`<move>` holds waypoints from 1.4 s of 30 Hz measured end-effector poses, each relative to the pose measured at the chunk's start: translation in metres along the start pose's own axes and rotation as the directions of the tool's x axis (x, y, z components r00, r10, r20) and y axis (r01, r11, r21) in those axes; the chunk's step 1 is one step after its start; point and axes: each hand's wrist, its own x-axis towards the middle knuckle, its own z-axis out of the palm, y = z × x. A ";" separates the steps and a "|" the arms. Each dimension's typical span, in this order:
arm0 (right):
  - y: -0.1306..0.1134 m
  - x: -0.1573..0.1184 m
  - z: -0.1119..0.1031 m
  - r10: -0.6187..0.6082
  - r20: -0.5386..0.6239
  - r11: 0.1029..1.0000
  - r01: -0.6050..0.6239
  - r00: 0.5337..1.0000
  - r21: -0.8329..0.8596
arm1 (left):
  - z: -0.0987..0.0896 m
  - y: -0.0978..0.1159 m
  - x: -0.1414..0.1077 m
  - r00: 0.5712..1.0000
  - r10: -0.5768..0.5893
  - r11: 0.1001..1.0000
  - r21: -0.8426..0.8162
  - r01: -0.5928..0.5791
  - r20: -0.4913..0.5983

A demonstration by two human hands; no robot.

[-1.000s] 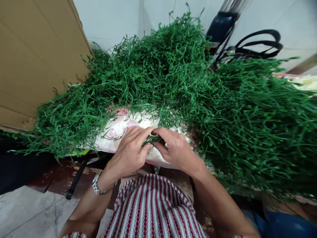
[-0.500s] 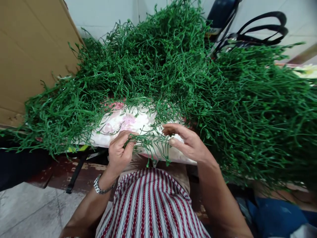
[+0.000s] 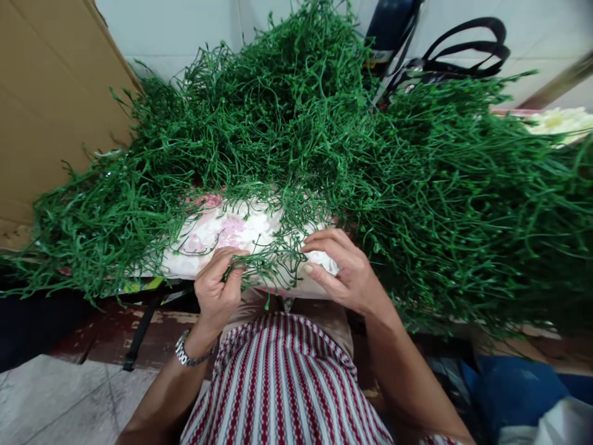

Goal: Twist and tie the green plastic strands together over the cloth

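Right hand [image 3: 347, 278] has edged nearer the stems [image 3: 269, 257] — fingers parted; left hand [image 3: 217, 285] pinches them, crosswise over the cloth's [image 3: 183, 262] near edge.

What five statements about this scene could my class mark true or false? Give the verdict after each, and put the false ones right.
1. The left hand pinches a bunch of green stems. True.
2. The right hand is clenched into a fist. False: the right hand is open, thumb and fingertips apart.
3. The silvery band is on the right wrist. False: the silvery band is on the left wrist.
4. A cardboard panel stands at the left of the picture. True.
5. The person's top is plain blue. False: the top has red and white stripes.
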 end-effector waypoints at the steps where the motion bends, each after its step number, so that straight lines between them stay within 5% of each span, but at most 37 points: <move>1: 0.000 -0.001 0.004 0.004 0.004 0.999 -0.004 1.000 -0.038 | 0.002 -0.001 -0.001 1.000 -0.003 1.000 -0.012 0.003 -0.009; 5: 0.004 -0.003 0.017 0.002 -0.021 0.995 -0.004 1.000 -0.100 | 0.004 -0.004 -0.001 0.999 0.039 0.998 -0.040 -0.039 -0.007; 7: 0.005 -0.003 0.016 -0.006 -0.031 0.996 0.003 0.999 -0.091 | -0.005 -0.001 0.005 0.985 0.135 0.991 -0.022 -0.134 0.104; 12: 0.002 -0.001 -0.005 -0.017 -0.030 0.979 0.010 0.999 -0.204 | -0.041 0.030 0.034 0.805 0.219 0.955 0.050 -0.294 0.551; 15: -0.006 0.005 -0.014 -0.073 0.014 0.946 0.074 0.997 -0.317 | -0.036 0.056 0.046 0.827 0.321 0.909 0.095 -0.406 0.461; 18: -0.015 0.012 -0.014 -0.134 0.048 0.932 0.143 0.990 -0.334 | -0.008 0.068 0.047 0.787 0.369 0.855 0.152 -0.496 0.494; 22: -0.020 0.017 -0.007 -0.172 0.012 0.959 0.170 0.985 -0.226 | 0.020 0.060 0.039 0.822 0.286 0.908 0.136 -0.397 0.492; 27: -0.014 0.013 0.004 -0.166 -0.025 0.984 0.164 0.986 -0.068 | 0.019 0.048 0.031 0.896 0.189 0.979 -0.004 -0.205 0.402; 30: -0.009 0.010 0.011 -0.146 -0.078 0.989 0.145 0.986 -0.016 | 0.018 0.046 0.030 0.913 0.205 0.979 -0.086 -0.186 0.353; 37: -0.007 0.010 0.016 -0.140 -0.115 0.990 0.142 0.983 0.006 | 0.019 0.040 0.030 0.877 0.318 0.947 -0.168 -0.275 0.361; 42: -0.007 0.006 0.021 -0.059 -0.103 0.977 0.079 0.993 0.197 | 0.021 0.038 0.029 0.866 0.286 0.956 -0.182 -0.230 0.410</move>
